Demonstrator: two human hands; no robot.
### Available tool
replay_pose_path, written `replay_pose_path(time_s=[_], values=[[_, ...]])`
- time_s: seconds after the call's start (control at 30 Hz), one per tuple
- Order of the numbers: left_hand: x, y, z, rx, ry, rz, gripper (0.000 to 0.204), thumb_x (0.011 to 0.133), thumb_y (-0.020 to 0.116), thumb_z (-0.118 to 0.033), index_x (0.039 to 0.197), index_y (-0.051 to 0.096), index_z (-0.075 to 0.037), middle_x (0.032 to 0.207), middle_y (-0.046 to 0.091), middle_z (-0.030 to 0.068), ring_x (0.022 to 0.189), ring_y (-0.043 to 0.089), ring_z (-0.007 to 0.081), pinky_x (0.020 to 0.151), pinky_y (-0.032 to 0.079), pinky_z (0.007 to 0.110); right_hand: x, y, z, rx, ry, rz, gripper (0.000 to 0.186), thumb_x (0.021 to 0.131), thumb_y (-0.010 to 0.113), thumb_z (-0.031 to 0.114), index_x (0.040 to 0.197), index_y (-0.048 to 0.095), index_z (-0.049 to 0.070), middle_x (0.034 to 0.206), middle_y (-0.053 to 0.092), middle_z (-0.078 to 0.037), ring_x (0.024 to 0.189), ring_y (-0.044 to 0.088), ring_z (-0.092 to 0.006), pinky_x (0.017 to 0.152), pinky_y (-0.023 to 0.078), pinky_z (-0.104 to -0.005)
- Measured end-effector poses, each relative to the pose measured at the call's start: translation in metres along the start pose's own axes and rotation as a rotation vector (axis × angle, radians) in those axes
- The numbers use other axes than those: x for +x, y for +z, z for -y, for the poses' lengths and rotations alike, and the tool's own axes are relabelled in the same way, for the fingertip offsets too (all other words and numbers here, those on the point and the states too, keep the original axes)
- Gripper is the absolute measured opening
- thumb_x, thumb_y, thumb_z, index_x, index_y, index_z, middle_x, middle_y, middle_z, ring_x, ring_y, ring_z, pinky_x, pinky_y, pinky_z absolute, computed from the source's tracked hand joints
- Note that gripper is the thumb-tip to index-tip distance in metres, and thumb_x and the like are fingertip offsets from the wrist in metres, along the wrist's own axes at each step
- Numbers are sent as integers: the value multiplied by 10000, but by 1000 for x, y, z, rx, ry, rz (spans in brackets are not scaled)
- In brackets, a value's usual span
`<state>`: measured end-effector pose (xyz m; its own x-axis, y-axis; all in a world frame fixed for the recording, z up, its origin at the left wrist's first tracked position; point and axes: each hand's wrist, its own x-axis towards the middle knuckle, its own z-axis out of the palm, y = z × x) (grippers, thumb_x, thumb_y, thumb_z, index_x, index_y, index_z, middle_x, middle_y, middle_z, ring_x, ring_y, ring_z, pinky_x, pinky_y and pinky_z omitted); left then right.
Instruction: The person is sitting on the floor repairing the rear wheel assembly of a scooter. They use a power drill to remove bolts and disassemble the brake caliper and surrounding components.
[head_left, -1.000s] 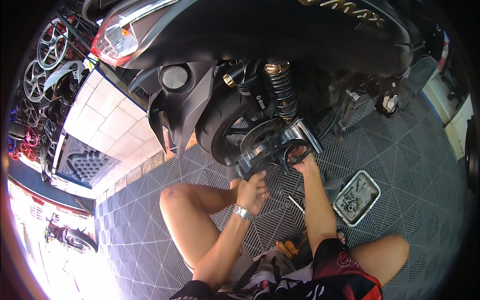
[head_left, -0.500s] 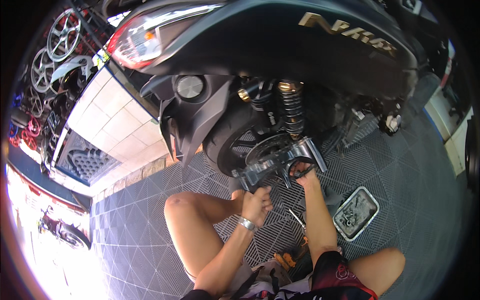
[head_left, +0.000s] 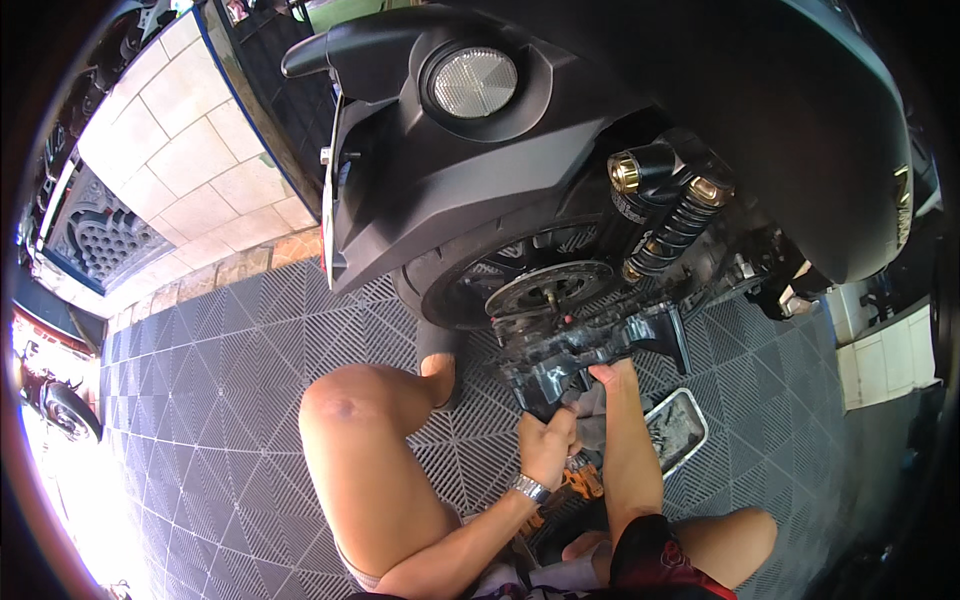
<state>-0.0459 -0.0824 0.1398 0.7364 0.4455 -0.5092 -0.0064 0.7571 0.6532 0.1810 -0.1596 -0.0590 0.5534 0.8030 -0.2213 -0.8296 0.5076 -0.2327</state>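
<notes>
A glossy black metal casting (head_left: 565,372), shaped like a swingarm, is held up beside the scooter's rear wheel (head_left: 425,290), close in front of the brake disc (head_left: 535,290). My left hand (head_left: 547,448) is closed round its lower near end, with the thumb on top. Under the casting's middle, my right hand (head_left: 613,378) grips it from below; most of those fingers are hidden behind the metal. Whether the casting touches the hub cannot be made out. Just above it, a black shock absorber with gold fittings (head_left: 665,235) slants down toward the wheel.
A white-rimmed tray (head_left: 697,455) lies on the ribbed floor tiles (head_left: 230,400) beside my right forearm. Something orange (head_left: 583,480) shows between my arms. The scooter's dark bodywork (head_left: 480,180) overhangs the wheel, and a low tiled wall (head_left: 190,150) stands at the left.
The view has come lower and closer to the wheel. The casting is now nearer the brake disc, and my left hand, earlier just below its end, has closed on it.
</notes>
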Motion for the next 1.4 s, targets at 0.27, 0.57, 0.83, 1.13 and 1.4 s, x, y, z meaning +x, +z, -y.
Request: replay_pose_path(time_s=[0.27, 0.57, 0.83, 1.13, 1.4], values=[[-18, -21, -33, 26, 5, 32, 163, 890, 565, -64, 740, 502, -63, 561, 398, -67, 428, 331, 39, 399, 300, 230, -5, -5, -27, -40, 15, -105, 332, 945, 514, 158, 1226, 558, -12, 1257, 598, -155, 1166, 568, -296, 1053, 432, -461], [-50, -29, -57, 6, 73, 8, 195, 846, 574, -20, 703, 460, -88, 561, 372, -57, 437, 288, 57, 411, 271, 248, -3, 20, -44, -231, 32, -327, 349, 981, 452, 202, 1234, 557, -15, 1268, 592, -169, 1169, 562, -302, 1050, 430, -484], [-79, -42, -69, 65, 98, -3, 173, 839, 564, -7, 733, 453, -88, 561, 379, -54, 429, 296, 57, 403, 278, 250, -18, -34, -54, 294, -29, -315, 366, 953, 527, 308, 1183, 609, 35, 1259, 582, -206, 1155, 550, -417, 950, 466, -613], [-127, -47, -89, 178, 214, -50, 129, 846, 551, -3, 768, 474, -71, 560, 354, -60, 430, 280, 56, 407, 263, 238, -53, 111, -81, 7, -168, -137, 618, 956, 390, 589, 1257, 559, 77, 1236, 608, -114, 1141, 563, -295, 995, 441, -459], [-155, -53, -123, 239, 213, -88, 205, 878, 556, -43, 733, 435, -125, 583, 339, -69, 443, 271, 45, 401, 246, 216, -51, 89, -76, 75, -146, -338, 639, 909, 473, 634, 1272, 437, 109, 1268, 476, -156, 1201, 457, -425, 1030, 367, -558]])
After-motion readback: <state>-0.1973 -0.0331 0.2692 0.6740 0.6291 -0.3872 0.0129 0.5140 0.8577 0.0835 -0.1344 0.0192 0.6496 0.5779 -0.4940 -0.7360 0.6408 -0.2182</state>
